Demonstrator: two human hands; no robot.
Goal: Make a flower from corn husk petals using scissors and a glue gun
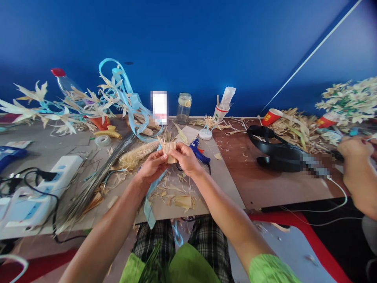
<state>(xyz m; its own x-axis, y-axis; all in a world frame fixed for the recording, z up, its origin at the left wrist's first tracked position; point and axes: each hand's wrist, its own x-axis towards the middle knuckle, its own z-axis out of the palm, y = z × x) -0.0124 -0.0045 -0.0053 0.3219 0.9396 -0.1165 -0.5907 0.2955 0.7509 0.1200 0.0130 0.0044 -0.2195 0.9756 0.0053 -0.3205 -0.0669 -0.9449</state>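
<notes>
Between both my hands, above the front of the table, is a pale, flat piece of dried corn husk [170, 148] with fine ridges. My left hand [153, 163] pinches its lower left side with thumb and fingers. On its right side, my right hand [187, 157] grips it the same way. A light-blue ribbon [149, 212] hangs below my left hand over the table edge. Just right of my right hand lies a blue glue gun [200, 154]. Husk scraps [183, 201] are scattered beneath my hands. A yellowish fibrous bundle [137, 157] lies to the left.
Left are a bundle of thin wires [103, 177], a white power strip [55, 192] with cords and husk flowers [41, 104]. A glass jar [184, 108] and paper cup [220, 113] stand behind. A black strapped device [273, 153] and another person's hand [355, 149] are at right.
</notes>
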